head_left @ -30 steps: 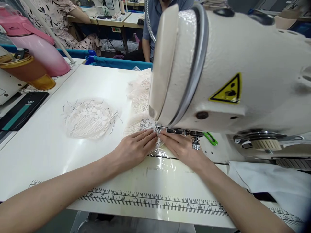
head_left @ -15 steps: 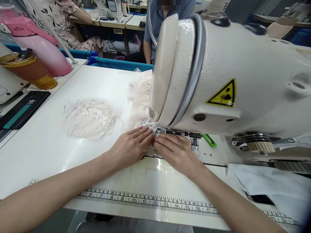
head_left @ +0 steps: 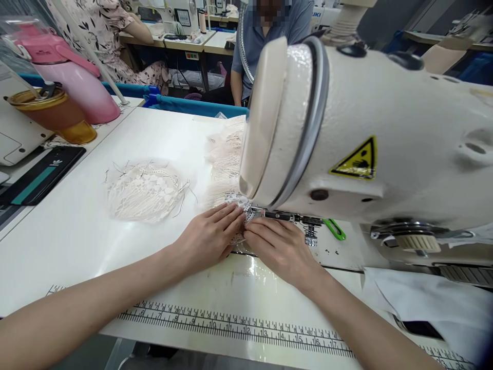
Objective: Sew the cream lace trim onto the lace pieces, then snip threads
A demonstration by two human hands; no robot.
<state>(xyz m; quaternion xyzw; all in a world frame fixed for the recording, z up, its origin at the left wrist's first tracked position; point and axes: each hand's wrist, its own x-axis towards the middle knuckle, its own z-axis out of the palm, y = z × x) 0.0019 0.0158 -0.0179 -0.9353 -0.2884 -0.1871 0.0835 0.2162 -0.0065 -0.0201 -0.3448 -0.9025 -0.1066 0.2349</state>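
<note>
White lace fabric (head_left: 227, 177) with long fringe-like threads runs under the head of a cream sewing machine (head_left: 354, 123). My left hand (head_left: 210, 231) lies on the lace left of the presser foot, fingers stretched out and flat. Close beside it, my right hand (head_left: 279, 246) has its fingers bent together at the lace edge, just in front of the foot. Its thumb and most of what it grips are hidden. The needle itself is covered by the machine head and my fingers. A separate round lace piece (head_left: 146, 190) with loose dark threads rests on the table at left.
A printed ruler (head_left: 231, 326) runs along the table's front edge. Green thread snips (head_left: 334, 229) lie behind my right hand. White cloth (head_left: 427, 303) is at right. A phone (head_left: 42, 174), amber cup (head_left: 57, 113) and pink bottle (head_left: 73, 77) stand left. Two people sit beyond.
The whole view has shifted slightly, so things appear a little lower and further right. Both hands keep nearly the same place on the lace.
</note>
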